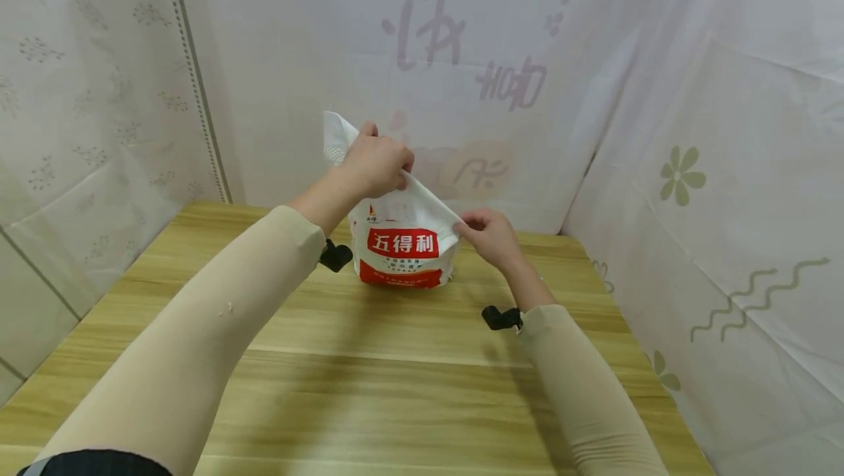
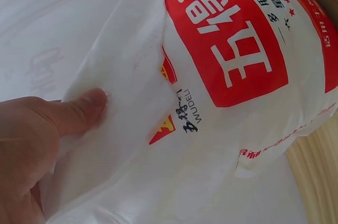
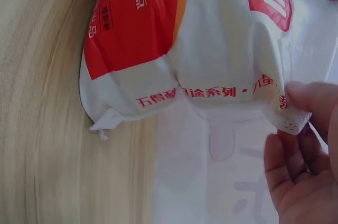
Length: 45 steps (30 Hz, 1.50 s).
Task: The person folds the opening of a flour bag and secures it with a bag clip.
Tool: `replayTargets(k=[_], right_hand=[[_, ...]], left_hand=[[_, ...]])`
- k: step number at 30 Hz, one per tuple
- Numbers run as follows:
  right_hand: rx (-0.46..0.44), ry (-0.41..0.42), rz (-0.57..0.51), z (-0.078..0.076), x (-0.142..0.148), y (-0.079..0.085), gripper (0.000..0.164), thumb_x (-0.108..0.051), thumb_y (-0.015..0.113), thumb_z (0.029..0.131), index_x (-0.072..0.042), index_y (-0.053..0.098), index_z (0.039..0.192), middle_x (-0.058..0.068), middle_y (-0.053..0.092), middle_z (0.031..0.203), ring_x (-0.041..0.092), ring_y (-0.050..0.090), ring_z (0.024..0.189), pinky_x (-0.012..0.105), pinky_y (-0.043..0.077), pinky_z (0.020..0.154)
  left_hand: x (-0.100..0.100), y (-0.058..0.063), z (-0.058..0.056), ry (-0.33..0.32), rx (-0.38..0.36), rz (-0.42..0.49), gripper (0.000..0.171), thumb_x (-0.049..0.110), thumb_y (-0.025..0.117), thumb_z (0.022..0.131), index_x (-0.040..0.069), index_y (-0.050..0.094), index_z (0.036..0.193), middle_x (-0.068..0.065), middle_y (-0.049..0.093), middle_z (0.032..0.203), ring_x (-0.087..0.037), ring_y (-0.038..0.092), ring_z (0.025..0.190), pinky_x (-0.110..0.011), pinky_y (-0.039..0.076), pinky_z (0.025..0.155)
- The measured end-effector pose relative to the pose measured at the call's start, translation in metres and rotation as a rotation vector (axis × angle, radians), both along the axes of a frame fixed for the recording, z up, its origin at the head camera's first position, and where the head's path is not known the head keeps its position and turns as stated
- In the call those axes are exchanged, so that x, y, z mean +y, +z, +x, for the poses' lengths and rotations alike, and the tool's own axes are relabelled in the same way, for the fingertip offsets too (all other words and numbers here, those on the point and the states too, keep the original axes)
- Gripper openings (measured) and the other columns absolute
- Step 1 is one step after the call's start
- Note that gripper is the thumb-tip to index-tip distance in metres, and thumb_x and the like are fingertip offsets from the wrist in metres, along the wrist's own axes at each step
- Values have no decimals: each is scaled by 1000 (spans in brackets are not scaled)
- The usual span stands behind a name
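A white flour bag (image 1: 404,263) with red panels and Chinese lettering stands upright on the wooden table. My left hand (image 1: 377,162) grips its top edge, and the upper left corner sticks up beyond the fingers. In the left wrist view the thumb of that hand (image 2: 31,139) presses the white plastic above the printed logo. At the other end of the top edge, my right hand (image 1: 489,242) pinches the bag's corner. The right wrist view shows that stitched corner between the thumb and fingers of the right hand (image 3: 311,152).
The wooden table (image 1: 369,388) reaches back to a pale printed curtain (image 1: 297,58) close behind the bag. More flowered curtain (image 1: 738,190) hangs along the right side. A small black camera (image 1: 501,318) sits at the right wrist, another (image 1: 335,255) at the left.
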State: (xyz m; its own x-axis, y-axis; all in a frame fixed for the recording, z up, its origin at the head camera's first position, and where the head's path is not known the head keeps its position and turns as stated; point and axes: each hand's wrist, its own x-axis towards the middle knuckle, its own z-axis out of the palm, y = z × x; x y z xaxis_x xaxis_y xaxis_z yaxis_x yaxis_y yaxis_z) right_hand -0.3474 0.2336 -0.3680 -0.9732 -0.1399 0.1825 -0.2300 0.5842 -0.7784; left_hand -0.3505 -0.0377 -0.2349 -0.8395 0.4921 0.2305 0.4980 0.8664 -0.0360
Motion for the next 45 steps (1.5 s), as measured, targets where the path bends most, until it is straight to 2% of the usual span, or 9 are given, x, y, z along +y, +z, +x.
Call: replayTargets(k=[8, 12, 21, 31, 39, 45], right_hand=[[35, -49, 10, 2, -1, -2, 24, -25, 79, 103, -4, 81, 114, 15, 76, 120, 28, 70, 106, 32, 56, 84], [64, -63, 19, 3, -2, -2, 22, -24, 80, 101, -4, 82, 110, 15, 75, 116, 28, 69, 103, 31, 54, 80], [24, -25, 20, 4, 1, 1, 28, -26, 77, 103, -2, 78, 119, 19, 74, 125, 33, 72, 111, 38, 58, 89], [50, -61, 56, 4, 3, 1, 22, -25, 80, 102, -4, 80, 107, 15, 78, 111, 26, 69, 97, 32, 54, 79], [37, -29, 27, 3, 9, 0, 27, -27, 80, 102, -3, 78, 115, 18, 78, 118, 30, 73, 104, 35, 58, 86], [61, -44, 53, 4, 10, 0, 23, -25, 81, 102, -3, 79, 109, 17, 80, 111, 26, 70, 97, 31, 55, 80]], left_hand=[[0, -2, 0, 8, 6, 11, 12, 26, 80, 101, 17, 79, 108, -3, 83, 112, -26, 71, 104, -50, 32, 109], [-1, -3, -1, 8, 7, 18, 12, 26, 80, 100, 17, 78, 107, -4, 83, 111, -26, 71, 104, -50, 32, 109], [-3, 1, 0, -4, -38, 23, 12, 26, 80, 101, 16, 78, 107, -2, 82, 111, -26, 70, 104, -51, 29, 110], [-4, 4, 2, -12, -75, 39, 9, 23, 76, 102, 16, 78, 108, -2, 80, 112, -25, 68, 106, -51, 28, 111], [-3, 2, -1, -4, -66, 54, 9, 22, 77, 101, 16, 79, 108, -2, 81, 113, -24, 69, 106, -51, 29, 111], [-2, 3, 0, 1, -62, 55, 10, 22, 78, 101, 16, 79, 108, -2, 81, 114, -25, 69, 107, -51, 30, 111]])
